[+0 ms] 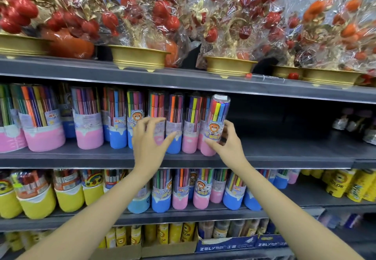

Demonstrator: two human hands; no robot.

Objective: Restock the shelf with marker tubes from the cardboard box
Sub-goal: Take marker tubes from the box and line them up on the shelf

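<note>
A row of clear marker tubes point(117, 121) with pink and blue bases stands on the middle grey shelf point(284, 158). My right hand point(225, 139) grips a pink-based marker tube point(216, 121) at the right end of that row, tilted slightly, its base on the shelf edge. My left hand point(147, 137) hovers with fingers spread loosely in front of the neighbouring tubes point(175, 123), holding nothing. The cardboard box is out of view.
To the right of the held tube the middle shelf lies bare up to small dark bottles point(354, 123). Wrapped red fruit ornaments in gold bowls point(138, 57) fill the shelf above. More marker tubes point(179, 190) and yellow tubes point(36, 196) stand on the shelf below.
</note>
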